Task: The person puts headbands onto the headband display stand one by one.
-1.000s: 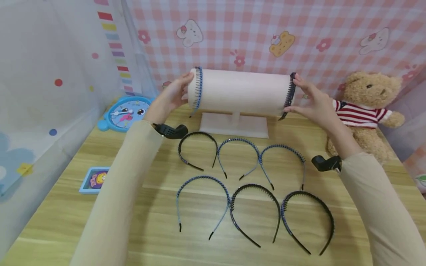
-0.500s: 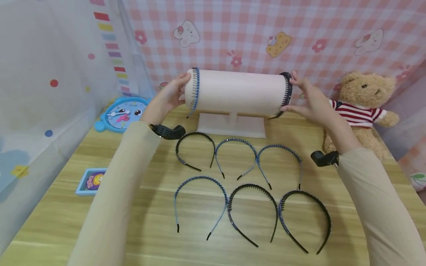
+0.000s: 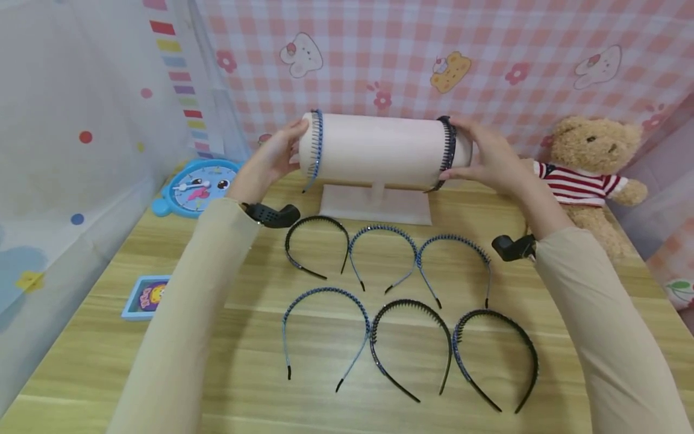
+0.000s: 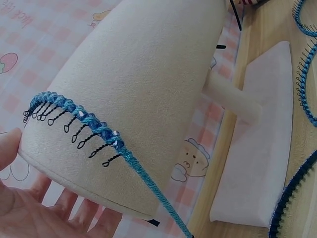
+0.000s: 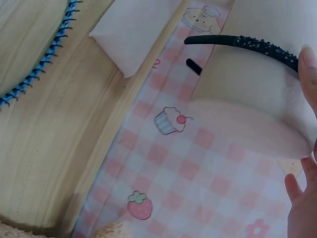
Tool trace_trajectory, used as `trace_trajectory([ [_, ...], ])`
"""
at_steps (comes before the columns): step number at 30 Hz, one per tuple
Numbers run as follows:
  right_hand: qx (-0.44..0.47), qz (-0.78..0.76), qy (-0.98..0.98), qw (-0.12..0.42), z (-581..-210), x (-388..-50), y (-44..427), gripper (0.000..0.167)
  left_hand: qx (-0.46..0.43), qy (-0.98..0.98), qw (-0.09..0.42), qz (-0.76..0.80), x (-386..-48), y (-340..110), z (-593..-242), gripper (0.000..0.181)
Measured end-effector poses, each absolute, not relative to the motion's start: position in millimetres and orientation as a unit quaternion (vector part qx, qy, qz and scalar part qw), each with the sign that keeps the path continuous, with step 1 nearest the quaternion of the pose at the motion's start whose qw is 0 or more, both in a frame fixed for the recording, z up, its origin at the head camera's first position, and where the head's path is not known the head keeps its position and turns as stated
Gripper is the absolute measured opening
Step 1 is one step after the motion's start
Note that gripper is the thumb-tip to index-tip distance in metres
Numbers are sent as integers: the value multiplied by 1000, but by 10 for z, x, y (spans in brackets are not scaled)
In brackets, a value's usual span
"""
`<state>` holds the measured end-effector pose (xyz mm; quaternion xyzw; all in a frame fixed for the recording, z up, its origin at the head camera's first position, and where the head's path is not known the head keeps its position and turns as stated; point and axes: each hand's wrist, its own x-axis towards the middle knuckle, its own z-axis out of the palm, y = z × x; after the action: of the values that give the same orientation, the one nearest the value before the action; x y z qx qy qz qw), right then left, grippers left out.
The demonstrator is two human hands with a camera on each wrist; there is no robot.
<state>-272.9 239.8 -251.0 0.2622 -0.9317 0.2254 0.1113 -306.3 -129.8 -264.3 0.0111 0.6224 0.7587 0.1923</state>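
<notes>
A cream padded headband roll [image 3: 379, 147] lies level on a post above a flat base [image 3: 374, 208]. My left hand [image 3: 278, 155] grips its left end, thumb on the near rim and fingers at the end face in the left wrist view [image 4: 42, 210]. Close by, a blue braided headband [image 3: 320, 143] with wire teeth sits around the roll. Near the right end, a black toothed headband [image 3: 449, 146] with glittery beads [image 5: 267, 47] arches over the roll. My right hand [image 3: 496, 160] holds this black headband between thumb and fingers; the right wrist view shows only part of the hand.
In front of the stand, several black and blue headbands [image 3: 414, 301] lie in two rows. A blue toy clock [image 3: 197, 188] and small blue framed card [image 3: 146, 297] are left. A teddy bear [image 3: 588, 175] sits right; a checked curtain [image 3: 374, 54] hangs behind.
My right hand has slid the black headband leftward, from the roll's right end a short way inward along it. My left hand stays at the left end.
</notes>
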Motion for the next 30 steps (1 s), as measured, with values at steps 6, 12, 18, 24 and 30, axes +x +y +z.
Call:
trace_trajectory([
  [6, 282, 195, -932, 120, -2464, -2783, 2229, 90, 17, 624, 191, 758, -3050, -1330, -2638, 46],
  [12, 297, 164, -931, 132, -2446, -2820, 2082, 89, 27, 612, 185, 768, -3016, -1326, -2629, 40],
  [18, 295, 147, -938, 105, -2408, -2849, 1915, 89, 24, 611, 180, 770, -3011, -1322, -2621, 33],
  [24, 306, 146, -936, 89, -2400, -2874, 1712, 90, 6, 621, 179, 763, -3021, -1285, -2615, 40],
  [30, 313, 131, -938, 77, -2380, -2881, 1519, 91, 11, 618, 180, 765, -3020, -1251, -2626, 32],
])
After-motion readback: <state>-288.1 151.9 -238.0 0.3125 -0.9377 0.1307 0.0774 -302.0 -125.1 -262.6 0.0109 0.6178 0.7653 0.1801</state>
